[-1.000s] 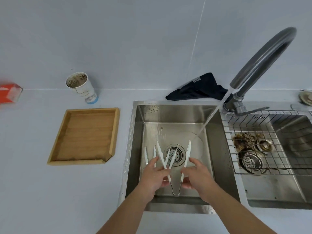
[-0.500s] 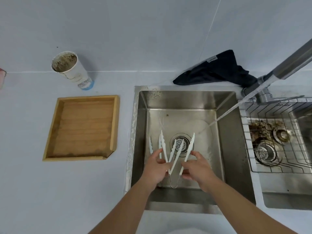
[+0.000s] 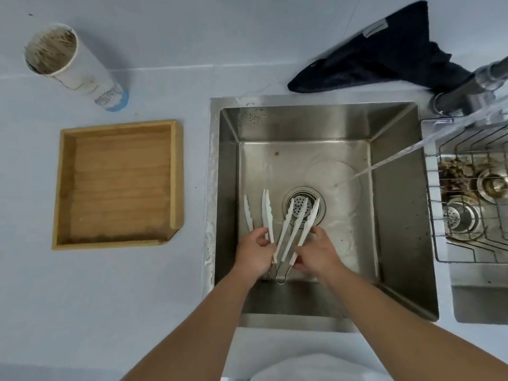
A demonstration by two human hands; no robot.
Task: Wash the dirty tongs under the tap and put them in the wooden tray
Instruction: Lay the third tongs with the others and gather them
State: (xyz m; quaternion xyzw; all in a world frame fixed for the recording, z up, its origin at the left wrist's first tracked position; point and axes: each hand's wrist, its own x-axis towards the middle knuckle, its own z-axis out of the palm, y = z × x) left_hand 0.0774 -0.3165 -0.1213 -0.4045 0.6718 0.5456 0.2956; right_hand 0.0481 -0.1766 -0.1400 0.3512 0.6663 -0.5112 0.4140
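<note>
Two pairs of white tongs are in my hands, low in the left sink (image 3: 395,215), w/ tips pointing away from me. My left hand (image 3: 254,255) has fingers and thumb curled round the left pair (image 3: 267,215), gripping near the metal hinge end; its arms are spread, one tip sits well left of the other. My right hand (image 3: 319,253) pinches the right pair (image 3: 295,229), thumb on the outer arm, fingers curled under near the wire loop at the hinge. That pair's tips lie over the round drain strainer (image 3: 303,206). The 2 pairs cross or touch near the hinges, can't tell which.

Water stream (image 3: 428,144) runs from the tap (image 3: 472,86) at upper right and lands on the sink floor right of the drain, apart from the tongs. Wooden tray (image 3: 118,185) sits on the counter just left of the sink. Behind it stands a paper cup (image 3: 71,61), grimy inside. Dark cloth (image 3: 384,53) lies behind the sink. Wire rack (image 3: 467,204) in the right basin holds brown scraps & metal strainers.
</note>
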